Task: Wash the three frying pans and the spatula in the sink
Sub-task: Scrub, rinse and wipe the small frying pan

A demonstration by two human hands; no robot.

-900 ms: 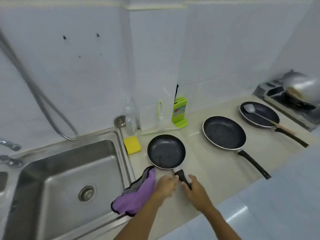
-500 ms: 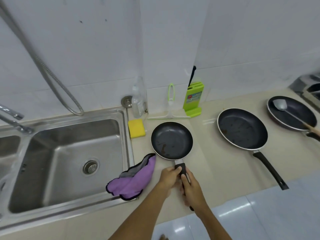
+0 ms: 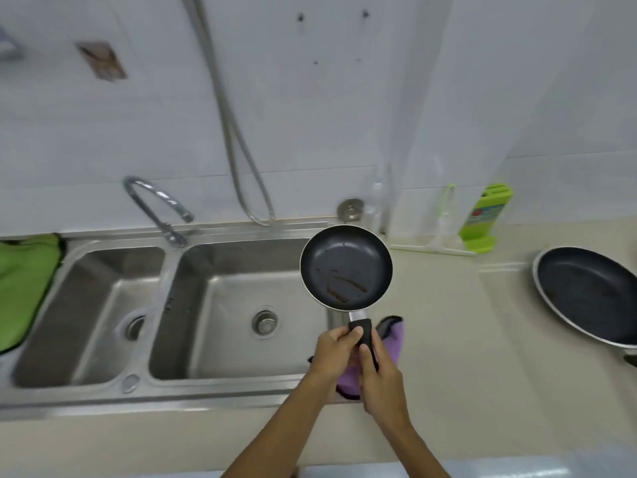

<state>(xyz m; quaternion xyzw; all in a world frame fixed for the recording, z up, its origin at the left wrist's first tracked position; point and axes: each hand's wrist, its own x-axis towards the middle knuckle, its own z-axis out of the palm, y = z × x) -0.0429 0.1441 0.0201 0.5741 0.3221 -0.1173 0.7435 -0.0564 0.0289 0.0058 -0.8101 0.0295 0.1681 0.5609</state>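
Observation:
A small black frying pan with brown residue is lifted off the counter and hangs over the right edge of the steel sink. My left hand and my right hand both grip its black handle, the left nearer the pan. A second, larger black frying pan lies on the counter at the far right, partly cut off by the frame. The third pan and the spatula are out of view.
The sink has two basins with a curved tap and a hanging metal hose. A purple cloth lies under my hands. A green cloth lies far left. A squeegee and a green knife block stand by the wall.
Both hands have lifted the small pan off the counter and carried it left, over the sink's edge. The view has swung left, so the third pan and spatula have left the frame.

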